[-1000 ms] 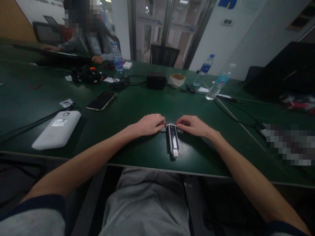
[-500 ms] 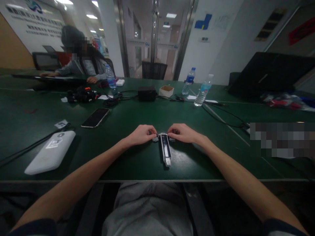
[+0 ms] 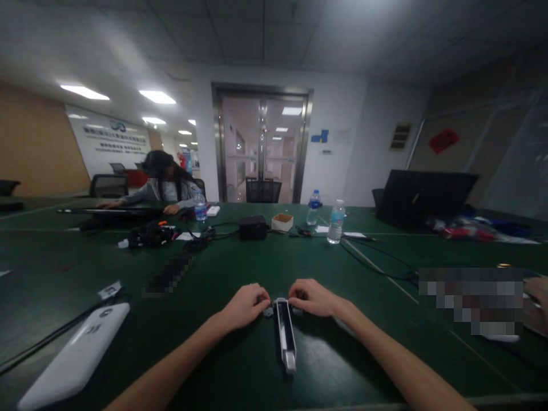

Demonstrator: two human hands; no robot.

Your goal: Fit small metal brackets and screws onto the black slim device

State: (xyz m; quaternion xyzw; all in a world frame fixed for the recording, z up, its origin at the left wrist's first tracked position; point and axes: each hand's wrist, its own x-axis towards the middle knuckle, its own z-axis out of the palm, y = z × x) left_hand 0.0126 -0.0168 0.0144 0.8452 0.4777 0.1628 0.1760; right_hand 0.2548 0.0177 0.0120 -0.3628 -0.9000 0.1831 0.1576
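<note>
A long, slim, white-edged object with a dark face (image 3: 284,325) lies on the green table in front of me, a pale tab at its near end. My left hand (image 3: 248,303) is beside its far end on the left, thumb and fingertips pinched together. Under those fingertips a small grey piece (image 3: 268,312) shows in part. My right hand (image 3: 314,298) mirrors it on the right, fingers curled and pinched at the object's far corner, with another small grey piece (image 3: 297,311) beneath. What exactly each pinch holds is too small to make out.
A white oblong device (image 3: 79,354) with a cable lies at left. Further back are a black box (image 3: 253,227), an open carton (image 3: 282,222), water bottles (image 3: 336,222) and cables. A person (image 3: 166,188) sits across the table; another person's hand (image 3: 537,294) is at right.
My view has tilted upward, so everything sits lower in the picture and the ceiling shows. Both hands stay pinched at the slim object's far end. Another person's hand now shows at right.
</note>
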